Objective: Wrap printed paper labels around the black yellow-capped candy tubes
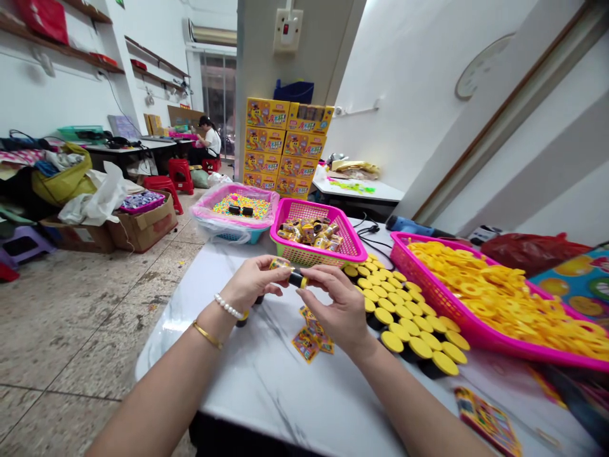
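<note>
Above the white marble table (266, 381), my left hand (252, 282) and my right hand (335, 308) meet, both closed on a small black tube with a yellow printed wrapper (291, 274). The left fingers pinch its wrapped end, the right fingers its black end. A pearl bracelet and a gold bangle sit on my left wrist. Small colourful stickers (311, 336) lie on the table just under my right hand. Rows of black tubes with yellow caps (404, 311) stand right of my hands.
A pink basket (354, 244) holds wrapped tubes. A long pink tray (428, 285) holds yellow rings. A lined basket of coloured beads (240, 206) stands at the far left corner. Yellow cartons (285, 149) are stacked behind. A person (207, 139) sits at a far table.
</note>
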A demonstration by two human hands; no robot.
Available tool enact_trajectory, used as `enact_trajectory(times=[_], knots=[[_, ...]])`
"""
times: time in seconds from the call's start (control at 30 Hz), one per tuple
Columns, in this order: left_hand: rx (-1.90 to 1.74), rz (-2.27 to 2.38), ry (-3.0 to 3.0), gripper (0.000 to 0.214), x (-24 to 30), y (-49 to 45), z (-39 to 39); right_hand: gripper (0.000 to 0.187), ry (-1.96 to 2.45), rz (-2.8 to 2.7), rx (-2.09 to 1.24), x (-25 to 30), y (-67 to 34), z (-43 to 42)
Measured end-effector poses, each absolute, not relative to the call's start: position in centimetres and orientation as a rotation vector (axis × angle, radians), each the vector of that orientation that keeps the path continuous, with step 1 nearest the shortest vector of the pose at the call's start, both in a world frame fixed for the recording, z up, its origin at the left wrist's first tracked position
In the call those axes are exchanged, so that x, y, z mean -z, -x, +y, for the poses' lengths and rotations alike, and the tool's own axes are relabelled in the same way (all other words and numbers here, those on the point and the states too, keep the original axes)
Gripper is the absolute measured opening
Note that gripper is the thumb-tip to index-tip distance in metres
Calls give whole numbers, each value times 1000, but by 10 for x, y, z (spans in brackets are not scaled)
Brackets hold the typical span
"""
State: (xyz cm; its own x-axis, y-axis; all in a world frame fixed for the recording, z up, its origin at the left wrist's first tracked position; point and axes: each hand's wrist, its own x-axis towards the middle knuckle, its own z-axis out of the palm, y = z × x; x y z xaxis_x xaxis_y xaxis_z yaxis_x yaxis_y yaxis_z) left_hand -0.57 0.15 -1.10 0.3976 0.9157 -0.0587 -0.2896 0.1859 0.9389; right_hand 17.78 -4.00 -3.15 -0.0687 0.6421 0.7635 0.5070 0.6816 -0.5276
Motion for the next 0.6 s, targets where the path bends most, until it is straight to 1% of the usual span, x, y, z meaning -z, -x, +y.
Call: enact_trajectory(times=[0.1, 0.23, 0.33, 0.43, 0.6], knots=[[-910, 714, -1104, 43, 14, 5, 1, 25, 887, -1763, -80, 29, -176, -41], [-802, 662, -1160, 42, 19, 3, 1, 27, 875, -1776, -118, 31, -172, -42], [-755, 643, -1140, 48, 19, 6, 2, 25, 893, -1775, -126, 34, -173, -41], [-786, 709, -1082, 52, 16, 11, 4, 23, 918, -1770, -114, 34, -175, -41], [-842, 750, -1258, 35, 15, 8, 1, 17, 960, -1768, -129, 37, -174, -40]])
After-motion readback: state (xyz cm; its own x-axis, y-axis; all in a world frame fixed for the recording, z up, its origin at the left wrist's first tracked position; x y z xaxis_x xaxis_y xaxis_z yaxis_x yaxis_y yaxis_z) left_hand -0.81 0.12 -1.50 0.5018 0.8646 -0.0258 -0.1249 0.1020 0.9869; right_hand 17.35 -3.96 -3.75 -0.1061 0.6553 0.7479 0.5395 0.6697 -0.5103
